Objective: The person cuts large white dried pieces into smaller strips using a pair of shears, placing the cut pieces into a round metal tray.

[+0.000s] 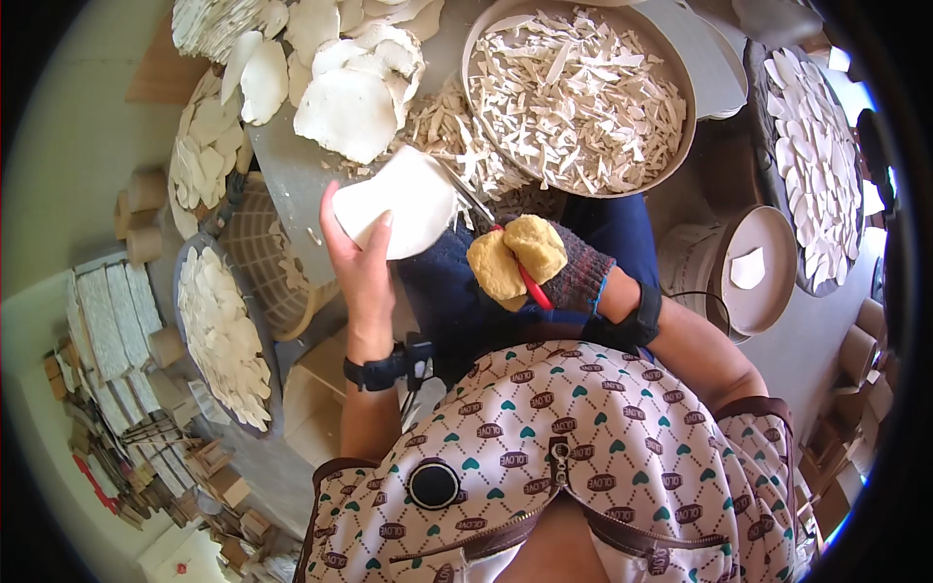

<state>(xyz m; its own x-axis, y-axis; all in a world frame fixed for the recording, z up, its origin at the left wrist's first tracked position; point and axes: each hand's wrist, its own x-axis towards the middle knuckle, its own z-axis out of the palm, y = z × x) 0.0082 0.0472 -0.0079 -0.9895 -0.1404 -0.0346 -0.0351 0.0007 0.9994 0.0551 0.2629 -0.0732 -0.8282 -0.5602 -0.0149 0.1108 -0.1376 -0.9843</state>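
Apron: a patterned cream apron with teal hearts and brown trim fills the lower part of the head view, nearest the camera, with a round black button on its left part.
Left wrist: a black wrist strap circles the bare forearm above the apron.
Left hand: the left hand is bare, fingers and thumb closed around the lower left edge of a flat white sheet piece, thumb lying on its face.
White piece: it is held in the air over the dark blue lap, just below the grey work board, its right edge meeting the scissor blades.
Right hand: the right hand wears a dark knit glove with thick yellow padding over the fingers, and is clenched on the red handles of a pair of scissors.
Scissors: the metal blades point up and left, touching the white piece's right edge; whether they stand apart I cannot tell.
Round tray: a shallow tan round tray of thin white cut strips sits beyond the hands.
Loose strips: a heap of the same strips lies beside the tray.
Stacked pieces: large irregular white flat pieces are piled on the board, upper left.
Side baskets: a basket of white flakes sits on the left, another on the right.
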